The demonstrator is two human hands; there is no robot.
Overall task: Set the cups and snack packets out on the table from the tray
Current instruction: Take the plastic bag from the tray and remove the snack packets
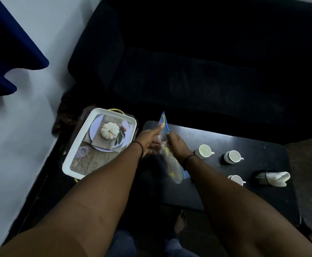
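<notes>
A clear snack packet (172, 164) with a blue edge and yellow pieces inside hangs blurred over the left end of the black table (259, 182). My left hand (149, 140) and my right hand (175, 143) both grip its upper part. A white tray (133, 123) with a printed pumpkin picture lies to the left on a low dark stand, nothing standing on it. Three white cups sit on the table: one (204, 151) near my right wrist, one (232, 156) right of it, one (236, 179) nearer me.
A folded white cloth with a dark band (274, 178) lies at the table's right side. A dark sofa (207, 71) runs behind the table. A pale wall and blue curtain (8, 43) stand at left. A bare foot (180, 221) shows below the table edge.
</notes>
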